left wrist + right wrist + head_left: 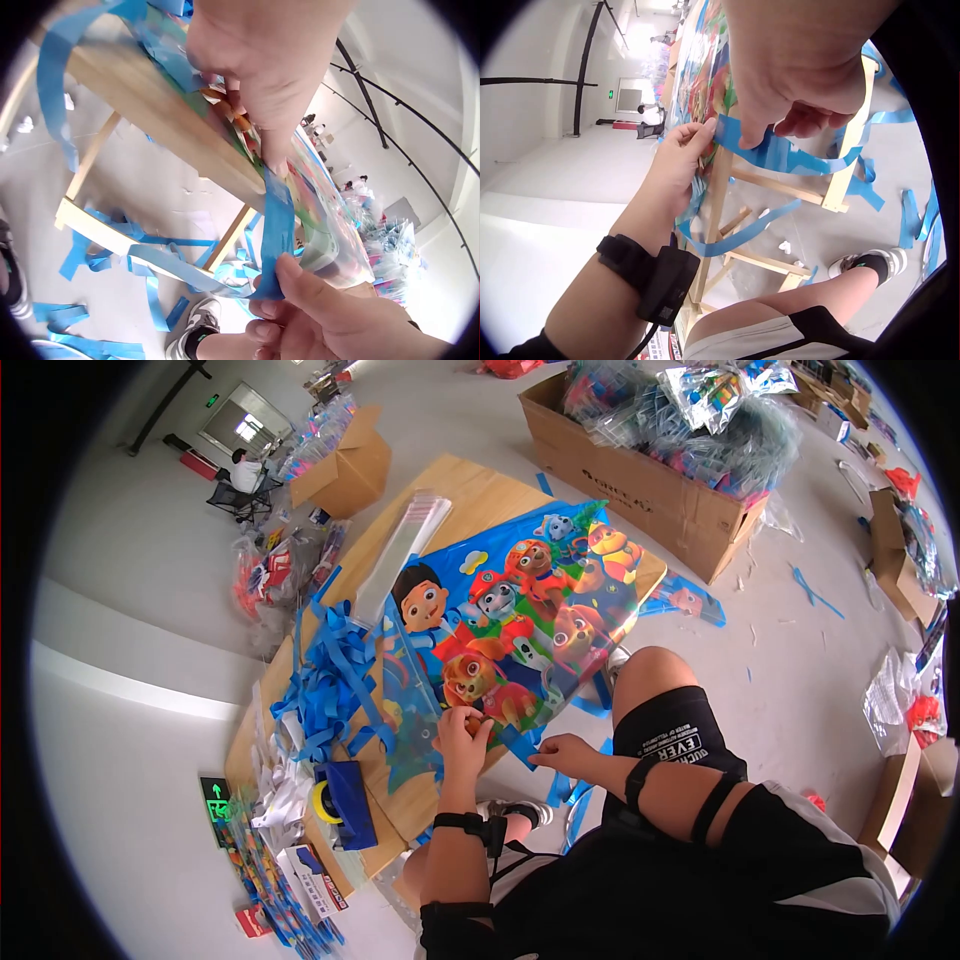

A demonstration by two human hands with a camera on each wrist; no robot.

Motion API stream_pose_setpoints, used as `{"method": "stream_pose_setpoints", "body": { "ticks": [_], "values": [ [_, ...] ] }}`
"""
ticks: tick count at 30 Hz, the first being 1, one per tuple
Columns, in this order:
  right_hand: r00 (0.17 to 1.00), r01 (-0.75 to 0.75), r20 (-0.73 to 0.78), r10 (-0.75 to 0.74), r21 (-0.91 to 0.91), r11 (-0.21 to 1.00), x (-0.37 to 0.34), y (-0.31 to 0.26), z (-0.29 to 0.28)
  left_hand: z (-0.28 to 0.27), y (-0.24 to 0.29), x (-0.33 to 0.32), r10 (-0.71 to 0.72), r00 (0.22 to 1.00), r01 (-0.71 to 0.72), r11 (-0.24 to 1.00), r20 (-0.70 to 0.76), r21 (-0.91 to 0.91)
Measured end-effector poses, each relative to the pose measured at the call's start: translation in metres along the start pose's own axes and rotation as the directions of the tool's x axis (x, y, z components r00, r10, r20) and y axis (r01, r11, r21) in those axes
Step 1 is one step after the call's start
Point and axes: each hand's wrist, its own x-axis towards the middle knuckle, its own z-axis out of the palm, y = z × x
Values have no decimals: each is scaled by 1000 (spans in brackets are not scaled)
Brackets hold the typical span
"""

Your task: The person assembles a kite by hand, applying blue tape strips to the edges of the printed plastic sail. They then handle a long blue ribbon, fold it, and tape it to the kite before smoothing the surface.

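A glossy plastic sheet printed with cartoon dogs and a boy (500, 600) lies over the wooden table (455, 480). At its near edge my left hand (462, 745) pinches one end of a blue plastic strip (277, 217), thumb and fingertip right at the sheet's border. An orange-brown patch shows under its fingers; I cannot tell whether it is print or a held object. My right hand (568, 756) pinches the same strip between thumb and curled fingers, a short way from the left. From there, more of the strip (817, 163) hangs below the table edge.
A heap of blue strips (325, 680) lies on the table's left, with a blue tape dispenser (345, 807) in front. A long white-and-clear stack (405, 555) lies farther back. Large cardboard boxes (640, 490) of bagged goods stand behind. More strips litter the floor (97, 259) under the table.
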Motion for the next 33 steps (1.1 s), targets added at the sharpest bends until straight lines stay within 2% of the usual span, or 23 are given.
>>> {"method": "stream_pose_setpoints", "body": {
  "ticks": [1,5,7,8,10,11,13,15,18,20,22,29,32,33],
  "values": [
    [1000,-3,0,3,-12,1000,1,2,0,-2,0,0,-10,1000,10,997,0,-71],
    [999,-7,31,10,-90,996,4,15,3,-10,3,-8,75,996,-78,996,-54,-42],
    [998,34,-46,-46,-247,968,2,25,9,-9,9,-20,340,939,-339,940,-42,32],
    [998,39,-42,-51,-251,967,5,32,12,-4,11,-27,338,940,-337,941,-48,34],
    [981,-79,-191,26,-275,958,11,42,15,10,16,-45,409,913,-405,899,15,163],
    [983,-73,-184,20,-286,955,8,35,9,13,20,-55,424,903,-426,857,74,291],
    [992,-65,-122,44,-174,983,2,25,-3,17,28,-67,408,911,-403,852,58,335],
    [997,-50,-67,39,-180,982,-4,18,-9,17,37,-71,391,920,-374,846,35,379],
    [1000,-14,2,15,-188,982,-2,27,-11,16,55,-63,290,957,-277,886,21,372],
    [1000,16,28,-11,-200,980,-1,27,-12,17,73,-54,388,920,-388,868,64,312],
    [996,-56,61,67,-166,985,1,28,-14,33,73,-45,368,926,-373,871,78,320],
    [994,-43,98,55,-117,992,2,30,-18,55,80,-30,313,943,-333,891,114,309],
    [990,-45,128,55,-80,996,-1,26,-20,57,73,-29,329,943,-332,919,53,213],
    [989,-30,140,38,-63,998,-1,25,-22,55,65,-27,293,953,-294,956,-77,3]
  ]
}}
